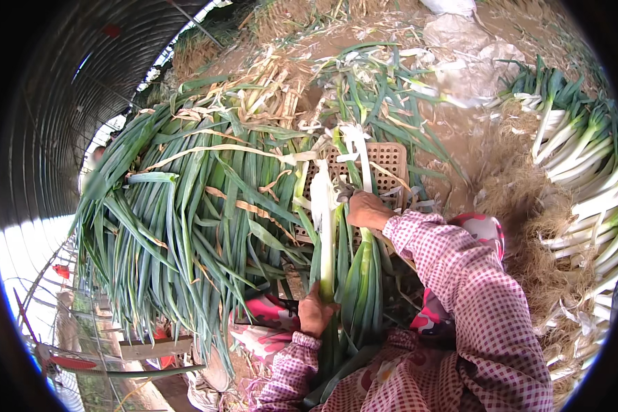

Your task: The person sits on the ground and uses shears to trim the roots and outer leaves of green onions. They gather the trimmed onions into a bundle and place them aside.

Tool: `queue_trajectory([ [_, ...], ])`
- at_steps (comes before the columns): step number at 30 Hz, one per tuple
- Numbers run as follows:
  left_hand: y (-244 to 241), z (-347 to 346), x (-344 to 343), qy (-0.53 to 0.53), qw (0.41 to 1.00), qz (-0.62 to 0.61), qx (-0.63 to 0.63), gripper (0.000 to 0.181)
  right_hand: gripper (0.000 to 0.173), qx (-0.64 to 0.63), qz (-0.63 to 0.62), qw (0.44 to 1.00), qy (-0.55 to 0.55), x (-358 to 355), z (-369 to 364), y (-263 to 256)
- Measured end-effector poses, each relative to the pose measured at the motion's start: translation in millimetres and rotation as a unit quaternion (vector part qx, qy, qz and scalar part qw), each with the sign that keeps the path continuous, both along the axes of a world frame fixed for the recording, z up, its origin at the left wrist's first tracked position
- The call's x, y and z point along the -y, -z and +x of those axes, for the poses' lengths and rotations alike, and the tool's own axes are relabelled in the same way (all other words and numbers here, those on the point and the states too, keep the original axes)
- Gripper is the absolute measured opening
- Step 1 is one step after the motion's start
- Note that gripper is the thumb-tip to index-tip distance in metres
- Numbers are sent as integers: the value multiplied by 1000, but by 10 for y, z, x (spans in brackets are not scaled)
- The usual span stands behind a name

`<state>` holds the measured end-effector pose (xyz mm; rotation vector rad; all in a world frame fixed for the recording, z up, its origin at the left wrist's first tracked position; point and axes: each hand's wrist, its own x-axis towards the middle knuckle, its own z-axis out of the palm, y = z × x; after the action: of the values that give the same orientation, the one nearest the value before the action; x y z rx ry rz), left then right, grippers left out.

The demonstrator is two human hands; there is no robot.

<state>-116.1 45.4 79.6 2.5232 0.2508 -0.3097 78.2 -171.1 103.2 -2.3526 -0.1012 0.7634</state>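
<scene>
My left hand (316, 311) is closed around the green upper part of a large green onion (327, 247), whose white stalk points away from me. My right hand (368, 210) is beside the white end of this stalk, fingers curled. A small grey object (345, 193) shows at its fingertips, too blurred to name. Loose pale outer leaf hangs near it. Another green onion (363, 159) lies alongside, its white stalk beyond my right hand and its green leaves (363, 293) towards my lap. Beneath them is a brown perforated plastic crate (389, 159).
A large heap of green onions (195, 206) spreads to my left. Trimmed white-stalked onions (577, 149) lie in a row at the right, roots towards me. Leaf scraps (273, 92) and a pale plastic sack (463, 62) lie ahead. Ribbed sheeting (46, 129) curves up at the left.
</scene>
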Motion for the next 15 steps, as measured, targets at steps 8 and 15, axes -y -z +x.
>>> queue_trajectory([
  [8,-825,290,-208,-4,982,-182,44,60,50,-58,67,994,-70,276,-424,-563],
  [15,-2394,1385,-20,106,967,-169,160,60,48,220,3,975,34,797,-321,-263],
])
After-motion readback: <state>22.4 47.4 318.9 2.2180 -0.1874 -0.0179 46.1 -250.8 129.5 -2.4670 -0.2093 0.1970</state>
